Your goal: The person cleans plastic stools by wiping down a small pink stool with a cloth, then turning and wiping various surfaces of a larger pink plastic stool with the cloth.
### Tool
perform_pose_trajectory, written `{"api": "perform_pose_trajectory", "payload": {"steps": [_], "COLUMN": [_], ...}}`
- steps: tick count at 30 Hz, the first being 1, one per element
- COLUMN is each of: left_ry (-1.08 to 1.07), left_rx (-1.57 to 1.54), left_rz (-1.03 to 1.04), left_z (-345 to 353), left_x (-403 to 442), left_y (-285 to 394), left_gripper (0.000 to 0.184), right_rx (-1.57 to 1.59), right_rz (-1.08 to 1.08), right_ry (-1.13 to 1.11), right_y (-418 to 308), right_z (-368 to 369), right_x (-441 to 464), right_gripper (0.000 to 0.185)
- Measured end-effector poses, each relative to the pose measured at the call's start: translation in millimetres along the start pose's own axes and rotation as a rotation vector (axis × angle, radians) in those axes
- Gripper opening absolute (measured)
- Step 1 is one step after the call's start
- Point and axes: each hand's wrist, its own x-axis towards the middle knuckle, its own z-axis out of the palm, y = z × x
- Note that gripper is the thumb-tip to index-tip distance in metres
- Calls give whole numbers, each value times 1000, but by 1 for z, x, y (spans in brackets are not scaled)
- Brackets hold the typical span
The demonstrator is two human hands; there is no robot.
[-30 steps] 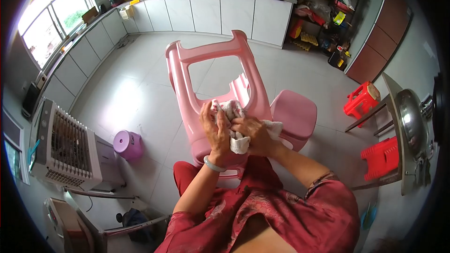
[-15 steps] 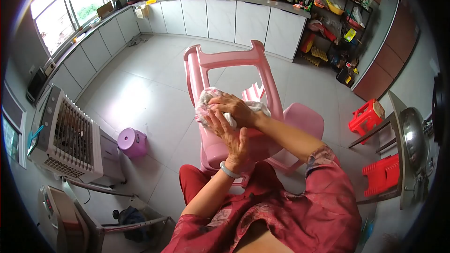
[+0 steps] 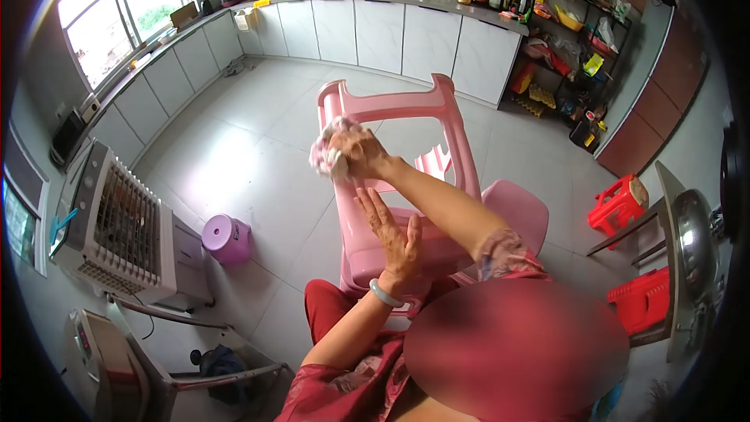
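Note:
In front of my knees a pink plastic chair [image 3: 458,137] stands with its open frame pointing away from me. My right hand [image 3: 363,152] is closed round a crumpled white-and-pink cloth [image 3: 331,158], at the left bar of that frame. My left hand [image 3: 397,246], with a pale bangle at the wrist, is held over the nearer part of the chair. Its fingers are stretched out and hold nothing; whether the palm touches the plastic I cannot tell. Another pink plastic seat [image 3: 516,215] shows behind the chair on the right.
A purple stool [image 3: 226,237] and an air cooler [image 3: 133,223] stand to the left. Red stools [image 3: 619,205] are on the right beside a small table with a metal pan [image 3: 695,234]. White kitchen cabinets [image 3: 334,30] and a loaded shelf rack [image 3: 574,51] line the back.
My right hand has moved left and up with the cloth, away from my left hand. The left hand, earlier against the right, is now apart with its fingers extended. The view has shifted slightly.

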Motion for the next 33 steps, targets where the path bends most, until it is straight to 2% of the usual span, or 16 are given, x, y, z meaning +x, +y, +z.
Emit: {"api": "perform_pose_trajectory", "payload": {"steps": [4,5,8,10,11,12,13,14,16,18,20,22,23,28,30,33], "left_ry": [24,32,18,-25,-41,-55,-8,-127,-366,-438,-509,-495,-486,-453,-462,-479], "left_rx": [103,163,199,192,159,127,167,281,510,577,670,702,718,780,808,811], "left_rz": [60,94,164,76,24,-26,18,25,34,98,134,177,197,294,284,238], "left_z": [-2,-3,-4,-7,-6,-3,-1,0,-1,-1,1,4,5,16,15,11], "left_x": [-4,-5,-7,-5,-4,-4,-3,-3,-5,-5,-3,-2,-1,-7,-5,-1], "left_y": [2,2,3,1,-5,-7,0,0,1,11,17,16,15,2,3,10], "left_gripper": [86,86,86,84,84,84,80,77,71,55,50,46,45,43,43,44], "right_rx": [219,440,443,396,376,250,227,273,177,193,158,143,49,-31,-81,-203], "right_rz": [4,11,143,184,172,157,425,362,711,813,723,474,633,306,388,274], "right_ry": [-69,-55,-234,-8,-141,38,164,218,386,434,533,438,443,159,-62,-32], "right_y": [-43,-53,-51,-55,-34,-25,-13,18,23,32,38,33,21,9,32,56], "right_z": [-24,-38,-74,-113,-127,-139,-144,-146,-155,-158,-142,-134,-117,-66,-28,-13], "right_x": [-50,-53,-68,-69,-72,-83,-101,-115,-125,-127,-114,-91,-79,-22,-19,-28], "right_gripper": [36,35,35,38,42,44,36,37,40,37,36,36,38,62,64,51]}}
